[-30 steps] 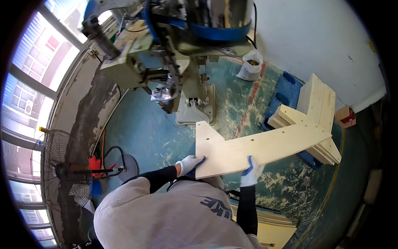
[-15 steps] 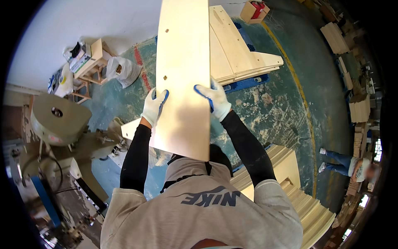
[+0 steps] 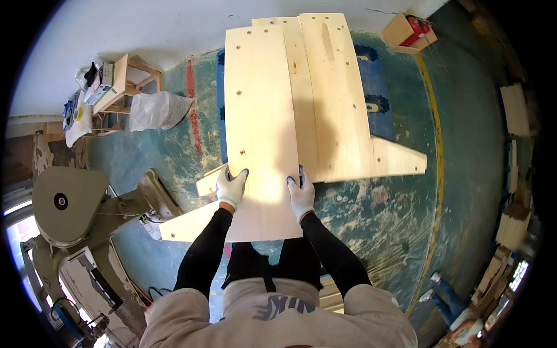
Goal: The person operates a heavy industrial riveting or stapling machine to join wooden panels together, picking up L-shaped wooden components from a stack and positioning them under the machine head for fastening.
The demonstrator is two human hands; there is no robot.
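A long pale plywood panel (image 3: pixel 261 122), dotted with small holes along its far end and left edge, is held in front of me. An angled leg (image 3: pixel 188 223) juts out from its near left end. My left hand (image 3: pixel 232 188), in a white glove with blue on the thumb, grips the left edge. My right hand (image 3: pixel 301 194), gloved alike, grips the right edge. Thumbs lie on top, and the other fingers are mostly hidden underneath. Beyond my hands the panel overlaps similar plywood panels (image 3: pixel 336 87) stacked on a blue pallet (image 3: pixel 377 107); whether it touches them I cannot tell.
A large grey-beige machine (image 3: pixel 67 211) stands to my left. Farther off are a wooden stand (image 3: pixel 125 84) with a box and a white sack (image 3: pixel 159 110). A wooden box (image 3: pixel 400 35) holds a red extinguisher (image 3: pixel 416 30). Another person (image 3: pixel 455 313) is at the lower right.
The panel has moved down and away from my body, over the stack, and its far end now shows. My view has shifted, showing more of the stack. Both hands keep their hold.
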